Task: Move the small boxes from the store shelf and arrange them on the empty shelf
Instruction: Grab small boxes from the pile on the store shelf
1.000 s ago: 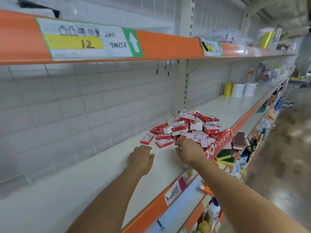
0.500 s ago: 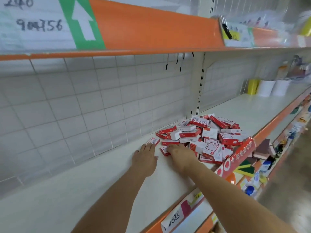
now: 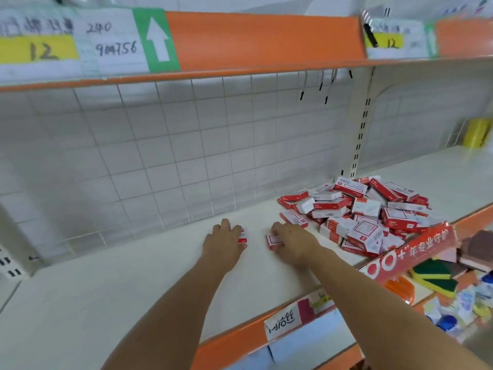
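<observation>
Left hand (image 3: 224, 243) laid over box (image 3: 242, 237), fingers curled on it; right hand (image 3: 292, 243) grips second box (image 3: 273, 241). Both on shelf (image 3: 133, 284), just left of pile (image 3: 368, 214). Boxes to be slid further left, squared side by side. Grip partly hidden, probably light. Behind hands, grid (image 3: 160, 156); right of pile, red sign (image 3: 416, 249) at edge, may be knocked.

A white wire-grid back panel (image 3: 165, 156) backs the cream shelf (image 3: 80, 303). Right of the panel stands a slotted upright post (image 3: 360, 129). Above the panel runs an orange shelf edge (image 3: 266, 41) carrying a handwritten price label (image 3: 74, 44) with a green arrow. Below the panel, the shelf's orange front lip (image 3: 232, 348) bears a small tag (image 3: 288, 319).
</observation>
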The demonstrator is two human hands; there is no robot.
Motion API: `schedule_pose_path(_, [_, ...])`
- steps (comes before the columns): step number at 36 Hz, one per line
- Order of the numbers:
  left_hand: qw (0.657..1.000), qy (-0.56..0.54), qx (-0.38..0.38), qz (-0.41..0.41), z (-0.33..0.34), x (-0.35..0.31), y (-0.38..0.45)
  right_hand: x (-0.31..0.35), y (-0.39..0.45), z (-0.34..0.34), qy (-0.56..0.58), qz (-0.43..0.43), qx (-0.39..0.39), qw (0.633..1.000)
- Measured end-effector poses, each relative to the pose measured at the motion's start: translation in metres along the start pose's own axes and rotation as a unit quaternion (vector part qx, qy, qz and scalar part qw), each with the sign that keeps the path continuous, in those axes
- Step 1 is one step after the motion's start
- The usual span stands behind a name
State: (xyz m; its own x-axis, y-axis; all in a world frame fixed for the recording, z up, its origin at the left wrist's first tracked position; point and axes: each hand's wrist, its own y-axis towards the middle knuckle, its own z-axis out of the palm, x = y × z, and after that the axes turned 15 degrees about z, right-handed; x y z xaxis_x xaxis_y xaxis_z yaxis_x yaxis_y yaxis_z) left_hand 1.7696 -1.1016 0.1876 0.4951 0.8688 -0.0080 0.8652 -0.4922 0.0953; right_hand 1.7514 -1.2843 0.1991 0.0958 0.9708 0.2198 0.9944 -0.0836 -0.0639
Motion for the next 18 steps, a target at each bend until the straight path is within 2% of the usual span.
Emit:
schedule_pose_path(4, [0.999,-0.048,0.001,-0.015,-0.001,-0.007,-0.003,0.001,-0.005,0.002,-0.005,-0.019,0.0,1.0])
schedule_pose_path(10, [0.999,-0.021,0.024,-0.036,-0.006,-0.015,-0.016,0.005,-0.012,0.002,-0.03,-0.055,-0.013,0.998])
schedule_pose_path(18, [0.991,-0.012,0.034,-0.129,-0.016,-0.004,-0.073,0.039,-0.028,0.005,-0.02,-0.156,-0.033,0.987])
